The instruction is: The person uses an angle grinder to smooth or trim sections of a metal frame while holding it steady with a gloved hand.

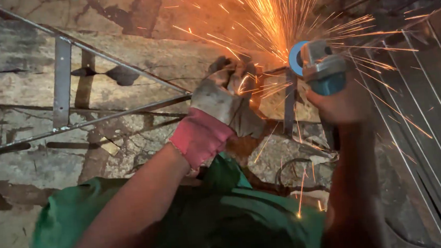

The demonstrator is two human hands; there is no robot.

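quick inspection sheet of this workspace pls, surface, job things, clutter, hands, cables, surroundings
surface: cracked, stained concrete floor, dim light.
job's things: grey welded frame of thin metal bars lying on the floor; teal and grey angle grinder with blue disc set against a bar, throwing orange sparks upward and sideways.
clutter: small scraps and debris on the floor under the grinder.
grippers: left hand in a worn grey work glove with pink cuff, fingers closed on the frame beside the cut; right hand bare, gripping the grinder body.
cables: dark cord looping on the floor below the grinder.
surroundings: more metal bar frames at the right; green garment on the person's lap.
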